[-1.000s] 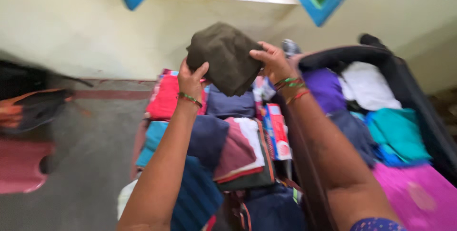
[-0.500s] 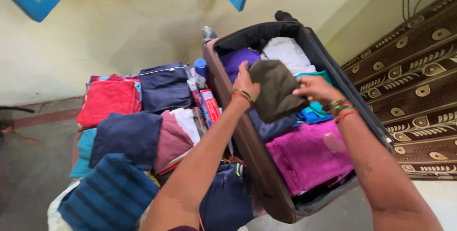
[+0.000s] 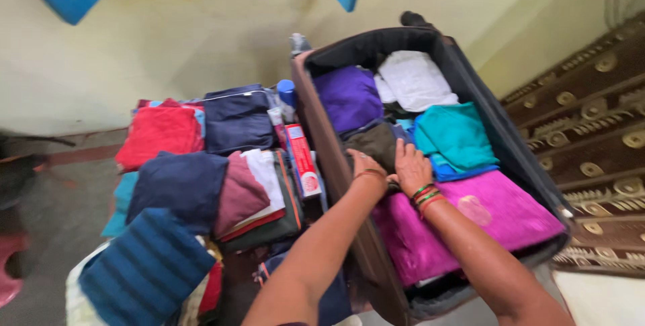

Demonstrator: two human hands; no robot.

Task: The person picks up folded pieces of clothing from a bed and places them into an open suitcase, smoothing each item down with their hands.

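An open dark suitcase [image 3: 510, 145] lies at the right, packed with folded clothes: purple [image 3: 348, 98], white [image 3: 416, 79], teal [image 3: 455, 136] and magenta [image 3: 470, 222]. A folded olive-brown garment [image 3: 373, 143] sits low in the middle of the case. My left hand [image 3: 366, 167] and my right hand [image 3: 411, 165] press down on its near edge, side by side. Both wrists wear coloured bangles.
Left of the case, stacks of folded clothes lie on the floor: red [image 3: 160, 128], navy [image 3: 236, 119], maroon [image 3: 240, 195] and blue striped [image 3: 144, 269]. A red box [image 3: 304, 161] leans by the suitcase wall. A patterned brown carpet [image 3: 598, 118] is at the right.
The olive-brown garment was held up over the floor stacks, then carried right over the suitcase, and now lies pushed down between the purple and magenta clothes under both hands.
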